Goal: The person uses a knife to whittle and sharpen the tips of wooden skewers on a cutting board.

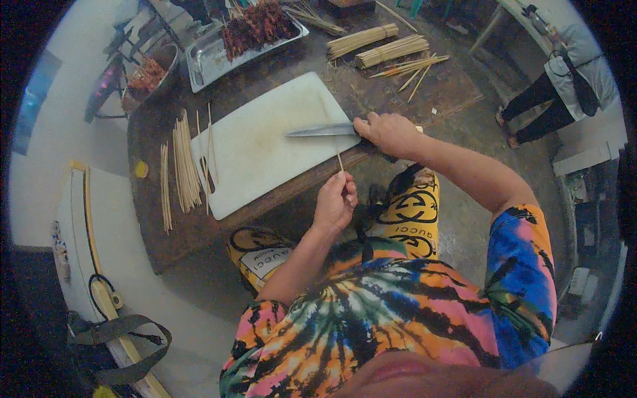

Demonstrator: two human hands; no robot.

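My right hand (390,133) grips a kitchen knife (323,130) by its handle, most of which the fingers hide. The blade points left above a white plastic cutting board (254,154). Between the thumb and fingers of my left hand (337,199) is a thin wooden skewer (341,161), held by its near end just off the board's front edge. The skewer runs up toward the blade; whether they touch, I cannot tell. Two loose sticks (211,134) lie across the board's left end, near its handle slot.
Left of the board lie rows of skewers (186,164) and a yellow cap (142,169). Behind stand a metal tray (204,64) with skewered meat (259,27) and a bowl (171,64) of more meat. Bundled sticks (393,51) lie at the back right. A person (567,89) stands beyond.
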